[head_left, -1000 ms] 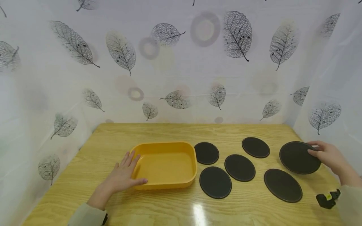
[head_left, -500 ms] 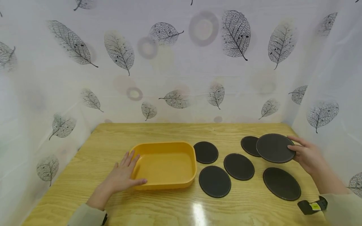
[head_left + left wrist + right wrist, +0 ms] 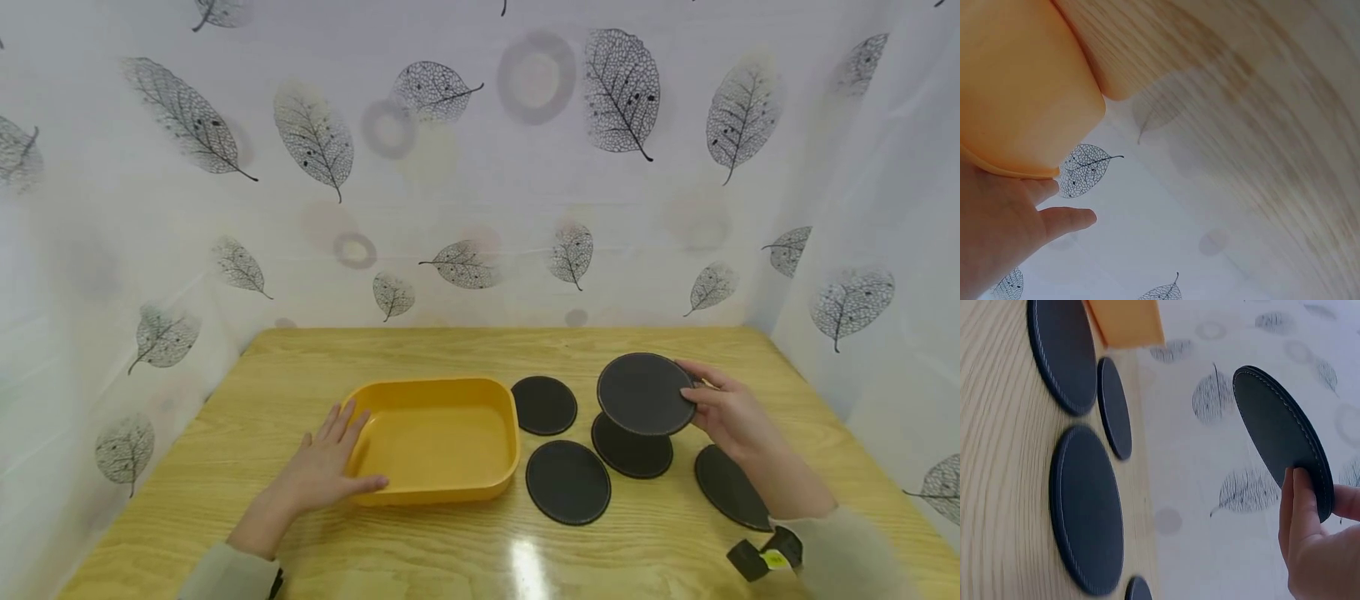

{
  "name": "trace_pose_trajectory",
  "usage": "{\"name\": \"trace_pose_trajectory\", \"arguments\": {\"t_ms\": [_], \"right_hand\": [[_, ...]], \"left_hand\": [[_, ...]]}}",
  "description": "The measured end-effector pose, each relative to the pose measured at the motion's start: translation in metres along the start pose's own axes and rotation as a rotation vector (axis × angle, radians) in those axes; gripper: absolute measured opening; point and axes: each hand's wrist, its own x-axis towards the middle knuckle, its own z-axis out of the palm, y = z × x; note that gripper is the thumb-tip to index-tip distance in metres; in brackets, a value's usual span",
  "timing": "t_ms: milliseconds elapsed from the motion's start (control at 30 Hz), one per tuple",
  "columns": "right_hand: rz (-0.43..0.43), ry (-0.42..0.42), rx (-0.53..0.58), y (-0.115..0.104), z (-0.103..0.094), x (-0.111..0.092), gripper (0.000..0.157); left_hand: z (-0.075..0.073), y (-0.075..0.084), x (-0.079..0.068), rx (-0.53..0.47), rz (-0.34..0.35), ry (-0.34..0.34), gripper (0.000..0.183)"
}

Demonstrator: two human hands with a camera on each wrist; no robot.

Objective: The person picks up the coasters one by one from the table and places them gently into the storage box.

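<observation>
My right hand (image 3: 742,425) pinches the right edge of a round black coaster (image 3: 647,393), thumb on one face and fingers on the other. The coaster, its rim stitched, is tilted above the table in the right wrist view, apart from the others. Beneath it in the head view lies a second black coaster (image 3: 633,454), partly covered. My left hand (image 3: 315,471) rests with spread fingers on the left side of a yellow rectangular plastic basin (image 3: 435,493), whose inside shows nothing in it. In the left wrist view, fingers touch the rim of the basin (image 3: 1029,81).
More black coasters lie flat right of the basin: one behind (image 3: 543,405), one in front (image 3: 567,482), and one (image 3: 727,487) partly under my right forearm. Another is mostly hidden by the held coaster and hand. A leaf-patterned curtain (image 3: 465,167) surrounds the wooden table (image 3: 420,550).
My right hand has carried the held coaster leftward from the table's right side, over the other coasters. My left hand and the basin have stayed in place.
</observation>
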Motion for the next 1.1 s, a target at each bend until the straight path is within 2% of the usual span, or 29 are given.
{"name": "trace_pose_trajectory", "arguments": {"t_ms": [200, 367, 600, 700, 900, 1100], "right_hand": [[0.011, -0.021, -0.021, 0.019, 0.029, 0.014, 0.037], [0.070, 0.037, -0.097, 0.035, 0.053, 0.028, 0.034], [0.118, 0.051, -0.139, 0.055, 0.086, 0.052, 0.051], [0.145, 0.052, -0.147, 0.063, 0.099, 0.061, 0.054], [0.178, 0.035, -0.142, 0.080, 0.119, 0.077, 0.054], [0.201, 0.023, -0.152, 0.096, 0.130, 0.087, 0.052]], "left_hand": [[0.001, 0.000, -0.001, 0.006, -0.007, -0.002, 0.095], [0.003, -0.002, -0.001, 0.026, -0.001, 0.002, 0.094], [0.003, -0.003, 0.000, 0.059, 0.002, 0.013, 0.095], [0.002, -0.003, 0.001, 0.060, -0.003, 0.006, 0.094], [0.001, -0.003, 0.001, 0.074, -0.009, 0.000, 0.095], [0.003, -0.003, 0.001, 0.099, -0.006, 0.014, 0.094]]}}
